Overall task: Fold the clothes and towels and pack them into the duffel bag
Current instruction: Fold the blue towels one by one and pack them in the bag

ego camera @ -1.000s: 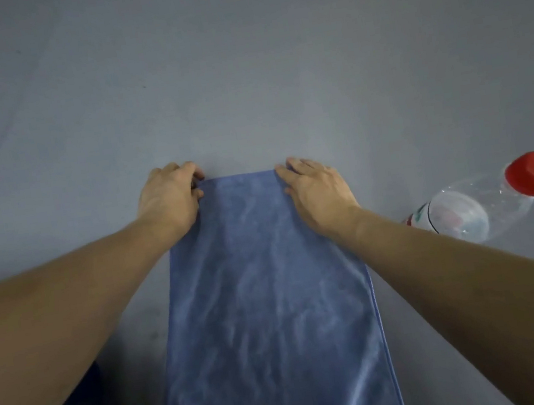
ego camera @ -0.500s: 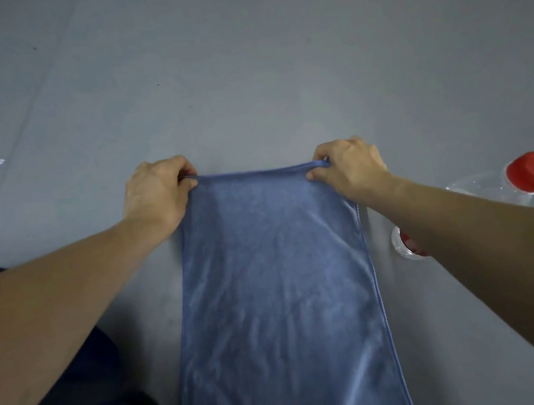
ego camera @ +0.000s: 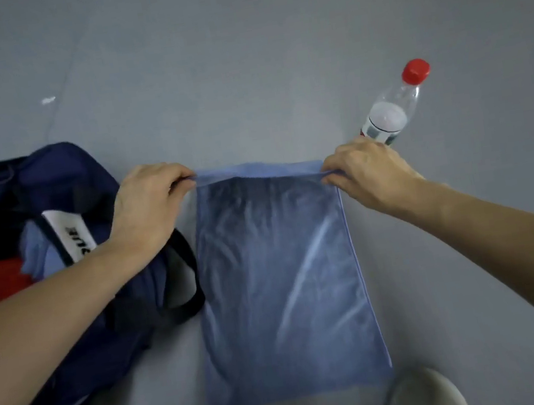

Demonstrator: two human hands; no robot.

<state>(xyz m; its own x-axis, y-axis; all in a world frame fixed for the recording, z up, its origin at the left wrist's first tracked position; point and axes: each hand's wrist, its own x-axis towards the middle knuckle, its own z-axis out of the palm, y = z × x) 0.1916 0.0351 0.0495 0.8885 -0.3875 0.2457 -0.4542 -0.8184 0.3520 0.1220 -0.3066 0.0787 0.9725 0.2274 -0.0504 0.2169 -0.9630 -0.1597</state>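
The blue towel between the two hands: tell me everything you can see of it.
The soft-looking, rectangular light blue towel lies lengthwise on the grey floor, faintly creased, a thin hem showing down its right side. The left hand and the right hand each pinch one far corner, lifting that edge slightly. Its left side runs beside the navy duffel bag and its black strap; whether they touch is unclear.

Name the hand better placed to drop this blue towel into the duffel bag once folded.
Left, probably. The left hand pinches a far corner of the towel beside the open duffel bag; the right hand pinches the other corner, across the towel from it, near the bottle.
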